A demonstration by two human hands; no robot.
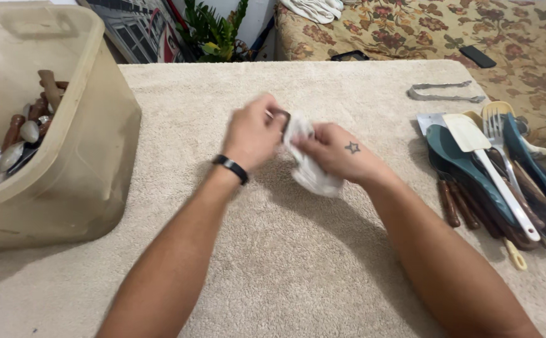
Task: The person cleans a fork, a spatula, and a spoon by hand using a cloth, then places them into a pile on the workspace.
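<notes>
My left hand (pixel 252 133) grips a small utensil (pixel 282 115) whose dark end pokes out above my fingers; most of it is hidden. My right hand (pixel 334 152), with a star mark on its back, holds a white cloth (pixel 310 172) bunched around the utensil. Both hands meet above the middle of a beige towel-covered table (pixel 273 263). A black band sits on my left wrist.
A translucent beige plastic tub (pixel 79 156) at the left holds several spoons and wooden-handled utensils (pixel 26 128). At the right lies a pile of spatulas, forks and knives (pixel 498 175). Metal tongs (pixel 442 92) lie at the far right. A floral-covered couch (pixel 448 31) stands behind.
</notes>
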